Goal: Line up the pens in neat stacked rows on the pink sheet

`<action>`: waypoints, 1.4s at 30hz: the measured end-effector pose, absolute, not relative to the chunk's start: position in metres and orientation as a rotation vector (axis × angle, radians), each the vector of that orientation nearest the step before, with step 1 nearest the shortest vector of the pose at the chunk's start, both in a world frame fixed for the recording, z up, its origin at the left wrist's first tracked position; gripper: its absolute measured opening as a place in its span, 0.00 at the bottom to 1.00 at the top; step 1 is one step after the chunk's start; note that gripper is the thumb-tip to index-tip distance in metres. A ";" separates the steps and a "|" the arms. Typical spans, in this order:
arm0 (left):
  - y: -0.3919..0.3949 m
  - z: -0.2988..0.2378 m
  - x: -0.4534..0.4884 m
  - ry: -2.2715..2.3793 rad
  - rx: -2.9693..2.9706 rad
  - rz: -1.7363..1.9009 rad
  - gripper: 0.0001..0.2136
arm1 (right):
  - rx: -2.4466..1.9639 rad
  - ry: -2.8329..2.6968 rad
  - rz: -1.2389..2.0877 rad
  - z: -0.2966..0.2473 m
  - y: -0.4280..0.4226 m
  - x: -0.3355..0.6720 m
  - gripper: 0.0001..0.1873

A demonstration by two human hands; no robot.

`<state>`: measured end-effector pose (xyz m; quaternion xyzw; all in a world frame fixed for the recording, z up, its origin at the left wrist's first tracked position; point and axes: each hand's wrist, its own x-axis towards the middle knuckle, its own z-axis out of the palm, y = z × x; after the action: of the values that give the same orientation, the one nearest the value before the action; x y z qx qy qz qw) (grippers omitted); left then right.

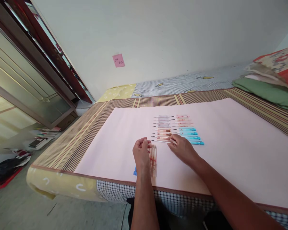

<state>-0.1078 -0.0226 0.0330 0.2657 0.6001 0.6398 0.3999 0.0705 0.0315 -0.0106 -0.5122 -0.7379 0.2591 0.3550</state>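
Slim pens (162, 121) lie side by side in two columns, tips toward the left. Those in the upper rows have clear, pale barrels, while the lower left ones are brownish and the lower right ones bright blue (192, 138). My right hand (180, 147) pinches the back end of the lowest pen (159, 141) in the left column. Just left of that column is my left hand (142, 150), its fingers loosely bent and apart, with nothing visible in them. Clear pens with reddish markings (153, 161) lie beside my left wrist, partly hidden by it. A blue piece (134, 171) shows on the wrist's other side.
A large pale pink sheet (105, 143) covers much of the striped mat (62, 143) on the bed. Folded green cloth (264, 91) and a patterned pillow (280, 64) rest at the far right. A pink note (118, 60) is stuck on the wall.
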 end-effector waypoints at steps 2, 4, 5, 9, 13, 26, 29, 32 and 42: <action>-0.023 0.033 -0.104 1.486 0.733 1.557 0.16 | -1.267 -1.911 0.778 -0.003 0.026 0.068 0.12; -0.024 0.034 -0.098 1.438 0.819 1.459 0.15 | -1.225 -1.941 0.840 0.005 0.019 0.065 0.17; -0.024 0.034 -0.095 1.407 0.870 1.408 0.15 | -1.213 -1.961 0.854 0.009 0.016 0.063 0.19; -0.027 0.034 -0.087 1.239 1.042 1.298 0.11 | -1.203 -2.028 0.866 0.018 0.007 0.059 0.25; -0.029 0.034 -0.086 1.221 1.115 1.280 0.06 | -1.183 -2.046 0.883 0.018 0.005 0.058 0.29; -0.024 0.031 -0.100 1.362 0.981 1.478 0.10 | -1.115 -1.964 1.030 0.020 0.011 0.073 0.21; -0.023 0.030 -0.108 1.389 0.907 1.536 0.11 | -1.137 -1.935 1.056 0.023 0.015 0.081 0.21; -0.023 0.030 -0.110 1.383 0.878 1.551 0.12 | -1.118 -1.895 1.104 0.028 0.014 0.085 0.20; -0.024 0.032 -0.107 1.405 0.849 1.570 0.13 | -1.039 -1.883 1.018 0.023 0.014 0.084 0.10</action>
<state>-0.1072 -0.0235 0.0316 0.3389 0.5611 0.6267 0.4214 0.0843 0.0143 0.0234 -0.4055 -0.7346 0.3970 0.3720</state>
